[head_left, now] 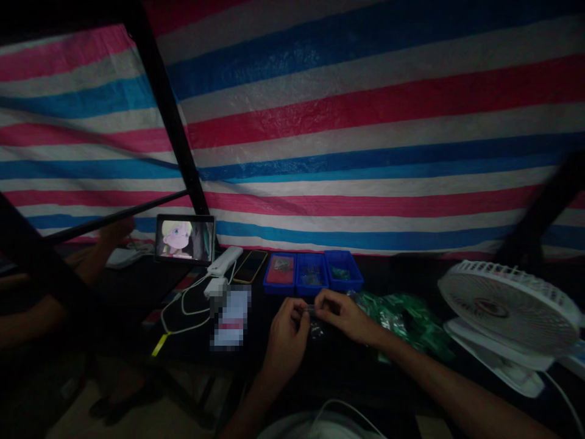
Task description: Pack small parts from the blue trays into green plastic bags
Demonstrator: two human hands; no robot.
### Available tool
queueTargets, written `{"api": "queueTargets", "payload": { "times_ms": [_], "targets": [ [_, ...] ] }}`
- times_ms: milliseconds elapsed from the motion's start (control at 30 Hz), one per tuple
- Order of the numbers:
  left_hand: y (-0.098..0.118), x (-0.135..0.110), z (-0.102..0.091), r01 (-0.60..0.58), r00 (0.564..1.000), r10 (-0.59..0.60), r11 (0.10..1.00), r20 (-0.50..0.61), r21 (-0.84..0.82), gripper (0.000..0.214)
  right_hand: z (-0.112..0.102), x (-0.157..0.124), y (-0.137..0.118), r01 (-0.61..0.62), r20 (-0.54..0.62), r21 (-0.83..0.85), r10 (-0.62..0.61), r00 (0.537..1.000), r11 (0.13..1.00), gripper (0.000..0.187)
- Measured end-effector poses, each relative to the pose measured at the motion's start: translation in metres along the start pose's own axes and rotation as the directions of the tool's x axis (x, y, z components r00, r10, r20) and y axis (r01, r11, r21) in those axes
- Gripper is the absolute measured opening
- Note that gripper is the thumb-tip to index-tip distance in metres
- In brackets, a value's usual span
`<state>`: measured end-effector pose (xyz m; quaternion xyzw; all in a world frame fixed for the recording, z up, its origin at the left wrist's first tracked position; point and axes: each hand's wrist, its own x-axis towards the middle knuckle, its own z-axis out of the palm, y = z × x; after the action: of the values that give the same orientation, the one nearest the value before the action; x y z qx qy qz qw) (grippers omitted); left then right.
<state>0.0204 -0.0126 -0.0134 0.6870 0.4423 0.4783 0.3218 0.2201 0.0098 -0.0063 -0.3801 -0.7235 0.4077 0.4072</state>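
Note:
In the head view, my left hand (287, 332) and my right hand (342, 314) meet over the dark table, fingers pinched. Between their fingertips is a small, clear, plastic-looking piece (311, 310); the dim light hides its exact kind. Just below it lies some shiny clear plastic (317, 331). Behind my hands stand three blue bins: the left bin (266, 281) has a reddish lining with small metallic bits on it, the middle bin (312, 289) contains small clear or metallic pieces, and the right bin (350, 285) holds greenish packets.
Green plastic bags (402, 320) lie right of my hands, beside a white fan (507, 311). To the left are a phone (250, 267), a power strip (225, 261), white cables and a tablet (185, 239). Another person's arm (36, 320) is at the far left.

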Motion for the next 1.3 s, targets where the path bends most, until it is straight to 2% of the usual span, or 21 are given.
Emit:
{"api": "queueTargets", "payload": {
  "times_ms": [267,433,833,1300],
  "targets": [
    [0.001,-0.001,-0.002,0.028,1.0,-0.028,1.0,0.013,-0.014,0.01,-0.001,-0.002,0.003,0.002,0.018,-0.027,-0.001,1.0,1.0,0.025],
    [0.0,-0.002,-0.001,0.051,0.998,-0.05,0.998,0.041,-0.024,0.019,-0.001,-0.002,0.0,0.008,0.035,-0.022,-0.007,0.999,1.0,0.026],
    [-0.002,-0.002,0.0,0.054,0.996,-0.046,0.994,0.08,-0.097,0.02,-0.002,-0.001,0.008,0.013,-0.004,0.008,-0.013,1.0,1.0,0.032],
    [-0.002,-0.001,-0.001,0.045,0.995,-0.041,0.998,0.09,-0.046,0.02,-0.002,-0.001,0.008,0.028,0.004,0.017,-0.028,1.0,0.999,0.029]
  ]
}}
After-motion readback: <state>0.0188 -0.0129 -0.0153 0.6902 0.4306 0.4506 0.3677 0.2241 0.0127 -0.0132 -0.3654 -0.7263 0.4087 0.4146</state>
